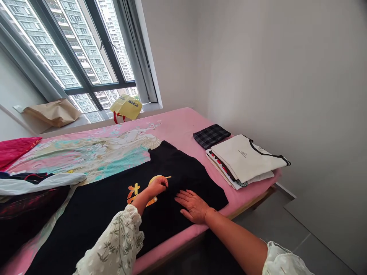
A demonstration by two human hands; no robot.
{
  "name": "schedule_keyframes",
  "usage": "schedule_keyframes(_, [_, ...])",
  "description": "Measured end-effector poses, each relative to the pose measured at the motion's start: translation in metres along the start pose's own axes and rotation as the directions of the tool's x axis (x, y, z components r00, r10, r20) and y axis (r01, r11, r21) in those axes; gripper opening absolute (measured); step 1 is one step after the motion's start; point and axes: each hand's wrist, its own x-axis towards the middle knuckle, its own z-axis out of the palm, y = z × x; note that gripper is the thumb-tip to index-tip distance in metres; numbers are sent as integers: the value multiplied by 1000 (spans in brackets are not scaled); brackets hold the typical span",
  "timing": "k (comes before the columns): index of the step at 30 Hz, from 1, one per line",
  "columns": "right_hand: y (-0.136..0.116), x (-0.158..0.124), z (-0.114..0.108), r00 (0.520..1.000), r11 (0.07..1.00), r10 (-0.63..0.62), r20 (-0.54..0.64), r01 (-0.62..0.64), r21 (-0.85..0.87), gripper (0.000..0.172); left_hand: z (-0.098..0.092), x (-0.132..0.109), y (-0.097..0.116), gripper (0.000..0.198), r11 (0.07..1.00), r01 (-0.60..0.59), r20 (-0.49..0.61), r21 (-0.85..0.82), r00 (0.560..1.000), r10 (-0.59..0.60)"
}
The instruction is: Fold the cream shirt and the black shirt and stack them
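Observation:
A black T-shirt (pixel 114 202) with an orange-yellow print lies spread out on the bed. Over the print is my left hand (pixel 157 187), its thumb and fingers pinched together; whether fabric or something tiny is between them I cannot make out. My right hand (pixel 193 207) rests flat on the shirt near the bed's front edge, fingers stretched out and holding nothing. Beyond it, to the right, a folded white T-shirt (pixel 241 156) with black trim tops a stack of folded clothes. Behind that stack lies a folded dark plaid cloth (pixel 212 135).
The bed (pixel 183 120) has a pink patterned sheet. Loose clothes (pixel 31 198) lie in a heap at left, near a red cushion (pixel 17 151). A brown paper bag (pixel 54 112) and a yellow bag (pixel 127 107) stand by the window. A wall (pixel 275 76) borders the right side.

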Motion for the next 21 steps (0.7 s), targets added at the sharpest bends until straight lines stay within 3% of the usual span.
schedule_keyframes(4, [2, 0, 3, 1000, 1000, 1, 9, -1, -24, 51, -8, -42, -9, 19, 974, -176, -10, 145, 984, 179])
schedule_keyframes(7, [3, 0, 5, 1000, 999, -4, 3, 4, -35, 52, -15, -72, -30, 22, 940, -155, -103, 305, 975, 195])
schedule_keyframes(10, [1, 0, 5, 1000, 998, 10, 2, -10, -55, 51, -16, -89, -41, 11, 891, -129, -199, 436, 951, 235])
schedule_keyframes(14, [-2, 0, 6, 1000, 997, -2, 4, 2, -78, 49, 0, -85, -26, 21, 781, -225, -158, 583, 912, 380])
schedule_keyframes(17, [-2, -1, 6, 1000, 997, -10, -7, 10, -81, 49, 18, -69, -11, 31, 756, -219, -107, 617, 928, 357])
schedule_keyframes(21, [-1, -1, 7, 1000, 996, -4, -8, 3, -85, 49, 26, -49, -8, 14, 805, -149, -171, 574, 940, 296])
